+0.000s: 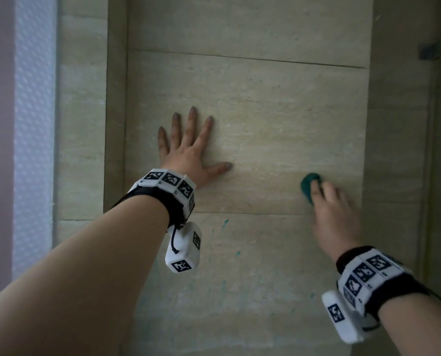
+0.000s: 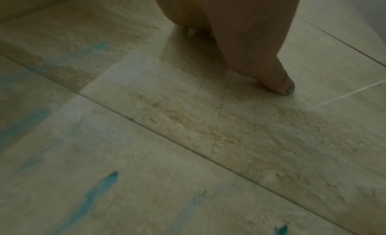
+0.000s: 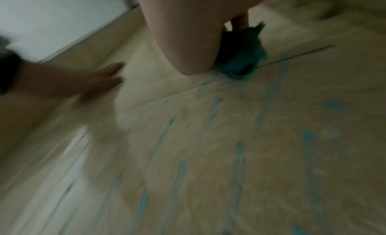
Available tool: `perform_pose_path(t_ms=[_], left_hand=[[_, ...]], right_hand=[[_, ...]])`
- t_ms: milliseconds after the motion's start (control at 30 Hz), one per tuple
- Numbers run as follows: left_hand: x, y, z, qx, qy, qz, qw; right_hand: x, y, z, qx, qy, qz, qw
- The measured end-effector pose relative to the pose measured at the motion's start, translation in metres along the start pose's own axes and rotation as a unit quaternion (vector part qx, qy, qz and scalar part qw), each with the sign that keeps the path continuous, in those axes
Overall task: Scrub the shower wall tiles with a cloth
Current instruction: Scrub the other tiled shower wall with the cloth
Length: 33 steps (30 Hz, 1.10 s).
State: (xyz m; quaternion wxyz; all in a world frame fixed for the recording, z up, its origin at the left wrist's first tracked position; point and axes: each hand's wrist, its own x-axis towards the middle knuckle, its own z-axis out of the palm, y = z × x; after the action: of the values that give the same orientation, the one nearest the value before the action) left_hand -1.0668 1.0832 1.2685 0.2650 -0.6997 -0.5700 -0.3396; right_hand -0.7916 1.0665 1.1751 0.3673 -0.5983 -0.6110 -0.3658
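We are scrubbing the wall with a teal cloth bunched under our right hand, whose fingers are curling over the wad and pressing it against the tile, low on the right side of the middle tile, just above the grout line. Our left hand is lying flat on the same tile, fingers spread and straight, holding nothing, only bracing us. To do this stroke well, we judge that we should be keeping firm, even pressure through the fingertips and working downward across the grout line, since the blue streaks are lying mostly on the tile below the cloth. Overlapping passes would probably be lifting more than quick swipes, and the cloth may want refolding once it is loaded. The cloth is looking small, crumpled and dark teal, mostly hidden by our fingers. The tiles are looking beige and stone-like, with faint streaks of blue running down them.
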Motion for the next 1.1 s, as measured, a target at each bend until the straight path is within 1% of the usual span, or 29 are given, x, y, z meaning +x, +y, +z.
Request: perform_pose_path(t_ms=[33,100,133,167,200,233,300,367,400,433,467,500,533,600,667,733,767,800,867,933,967,1000,1033,1100], left_hand=[[0.000,0.000,0.000,0.000,0.001,0.000,1.000],[0.000,0.001,0.000,0.000,0.000,-0.001,1.000],[0.000,0.001,-0.001,0.000,-0.001,-0.002,1.000],[0.000,0.002,0.000,0.001,-0.001,-0.003,1.000],[0.000,0.002,0.000,0.000,0.001,-0.004,1.000],[0.000,0.002,0.000,-0.001,0.003,-0.003,1.000],[-0.001,0.003,0.000,-0.004,0.005,-0.001,1.000],[-0.001,0.002,-0.001,-0.004,0.004,-0.001,1.000],[-0.002,0.002,-0.001,-0.004,0.002,-0.002,1.000],[-0.002,0.003,-0.002,-0.004,0.001,-0.003,1.000],[-0.002,0.003,-0.002,-0.004,0.001,-0.004,1.000],[-0.002,0.003,-0.002,-0.002,0.000,-0.004,1.000],[-0.002,0.004,-0.002,-0.001,-0.001,-0.005,1.000],[-0.002,0.004,-0.001,0.000,-0.001,-0.004,1.000],[-0.001,0.004,-0.001,0.001,0.002,-0.005,1.000],[-0.001,0.004,0.000,0.003,0.002,-0.008,1.000],[-0.001,0.005,0.000,0.006,0.002,-0.009,1.000],[-0.001,0.005,0.000,0.009,0.002,-0.010,1.000],[-0.001,0.006,-0.001,0.011,0.000,-0.012,1.000],[-0.002,0.006,-0.002,0.008,-0.002,-0.012,1.000],[-0.002,0.006,-0.002,0.006,-0.004,-0.012,1.000],[-0.002,0.006,-0.002,0.006,-0.005,-0.012,1.000],[-0.003,0.006,-0.002,0.006,-0.005,-0.011,1.000],[-0.002,0.006,-0.001,0.008,-0.004,-0.012,1.000]], right_hand=[[0.003,0.009,-0.001,0.006,-0.008,0.062,0.998],[0.005,0.015,0.000,0.025,-0.021,0.146,0.989],[0.004,0.011,0.001,0.030,-0.024,0.170,0.985],[0.001,0.004,0.003,0.033,-0.027,0.176,0.983],[-0.003,-0.005,0.006,0.034,-0.031,0.166,0.985],[-0.009,-0.015,0.009,0.033,-0.038,0.137,0.989],[-0.023,-0.033,0.014,0.019,-0.042,0.040,0.998],[-0.035,-0.037,0.014,-0.011,-0.044,-0.071,0.996],[-0.037,-0.031,0.013,-0.030,-0.047,-0.110,0.992],[-0.034,-0.025,0.009,-0.048,-0.054,-0.128,0.989],[-0.031,-0.017,0.003,-0.059,-0.065,-0.119,0.989],[-0.027,-0.009,-0.001,-0.062,-0.080,-0.091,0.991],[-0.025,0.000,-0.002,-0.060,-0.087,-0.045,0.993],[-0.025,0.017,0.004,-0.048,-0.077,0.056,0.994],[-0.025,0.017,0.007,-0.011,-0.070,0.124,0.990],[-0.023,0.006,0.013,0.010,-0.067,0.157,0.985],[-0.023,-0.004,0.014,0.011,-0.071,0.160,0.984],[-0.026,-0.015,0.013,0.014,-0.078,0.144,0.986],[-0.036,-0.031,0.013,0.016,-0.086,0.063,0.994],[-0.045,-0.027,0.019,-0.010,-0.108,-0.023,0.994],[-0.045,-0.020,0.018,-0.029,-0.116,-0.052,0.991],[-0.042,-0.011,0.014,-0.043,-0.122,-0.058,0.990],[-0.038,-0.001,0.013,-0.046,-0.122,-0.039,0.991],[-0.032,0.019,0.013,-0.029,-0.093,0.046,0.994]])
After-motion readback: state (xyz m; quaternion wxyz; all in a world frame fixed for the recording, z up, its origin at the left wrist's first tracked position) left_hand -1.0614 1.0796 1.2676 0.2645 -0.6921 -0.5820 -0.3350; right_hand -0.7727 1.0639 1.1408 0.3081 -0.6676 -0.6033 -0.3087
